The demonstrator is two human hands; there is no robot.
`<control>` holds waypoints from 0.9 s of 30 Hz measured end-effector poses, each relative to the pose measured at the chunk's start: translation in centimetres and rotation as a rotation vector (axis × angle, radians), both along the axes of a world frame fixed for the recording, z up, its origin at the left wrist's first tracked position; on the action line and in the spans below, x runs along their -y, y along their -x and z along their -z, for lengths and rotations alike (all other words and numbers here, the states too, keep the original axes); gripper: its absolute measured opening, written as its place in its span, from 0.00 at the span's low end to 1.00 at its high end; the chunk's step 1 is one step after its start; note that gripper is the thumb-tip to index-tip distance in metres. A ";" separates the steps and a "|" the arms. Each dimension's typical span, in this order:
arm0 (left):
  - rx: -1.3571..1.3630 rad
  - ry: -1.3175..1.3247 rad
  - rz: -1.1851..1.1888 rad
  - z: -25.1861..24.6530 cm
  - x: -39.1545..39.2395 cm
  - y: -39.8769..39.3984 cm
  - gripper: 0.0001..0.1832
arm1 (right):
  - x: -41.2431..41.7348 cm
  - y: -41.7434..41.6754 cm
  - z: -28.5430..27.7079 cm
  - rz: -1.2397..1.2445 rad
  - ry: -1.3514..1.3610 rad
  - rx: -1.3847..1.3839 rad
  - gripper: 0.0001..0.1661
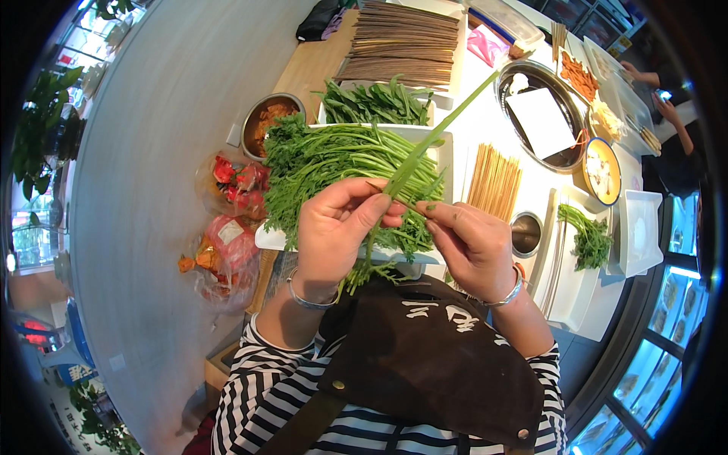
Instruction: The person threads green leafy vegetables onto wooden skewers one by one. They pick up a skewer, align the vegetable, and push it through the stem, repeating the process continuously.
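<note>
In my left hand (350, 219) is a long green stalk (421, 151), pinched between thumb and fingers, its leafy end hanging below the hand. A thin dark skewer (401, 202) crosses the stalk at those fingertips. My right hand (469, 239) pinches the skewer's other end, and a small green scrap sticks to its index finger. Beneath both hands lies a heap of leafy green stems (335, 156) on a white tray (446, 170). Beyond it, dark green leaves (378, 102) fill a smaller white container.
Dark skewers (404, 42) fill a tray at the top. Light skewers (493, 179) lie right of the greens, near a metal cup (526, 233). A white tray (574, 284) holds a green bunch and skewers. Bagged red packages (230, 250) lie left. Another person's hands (665, 108) show far right.
</note>
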State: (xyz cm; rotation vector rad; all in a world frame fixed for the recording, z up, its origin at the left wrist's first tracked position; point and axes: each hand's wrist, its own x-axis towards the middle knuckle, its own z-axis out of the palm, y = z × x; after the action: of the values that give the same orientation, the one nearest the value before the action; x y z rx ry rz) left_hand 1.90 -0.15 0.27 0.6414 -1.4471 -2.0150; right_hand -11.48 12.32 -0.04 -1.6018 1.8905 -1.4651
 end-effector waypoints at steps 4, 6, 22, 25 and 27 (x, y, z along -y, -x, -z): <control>0.048 0.001 -0.026 1.2 0.0 -0.1 0.09 | 0.1 -0.3 0.2 0.016 0.004 -0.005 0.11; 0.065 -0.004 -0.024 1.3 -0.2 -0.1 0.08 | 0.1 -0.6 0.3 0.035 0.002 -0.001 0.11; 0.215 -0.074 -0.060 2.7 1.8 -1.0 0.06 | -12.2 5.1 14.6 0.629 -0.377 0.326 0.12; 0.224 -0.131 -0.040 3.4 2.5 -1.2 0.06 | -18.1 4.6 19.8 0.798 -0.782 -0.045 0.18; 0.237 -0.156 -0.019 3.8 2.5 -1.2 0.06 | -19.4 3.1 22.2 0.765 -0.855 -0.191 0.20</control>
State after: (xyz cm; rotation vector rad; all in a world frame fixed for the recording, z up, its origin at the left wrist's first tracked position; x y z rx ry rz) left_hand 3.11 -2.62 -3.51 0.9848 -1.4159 -2.1084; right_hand -14.58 31.75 -22.28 -0.6483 2.8495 -0.4637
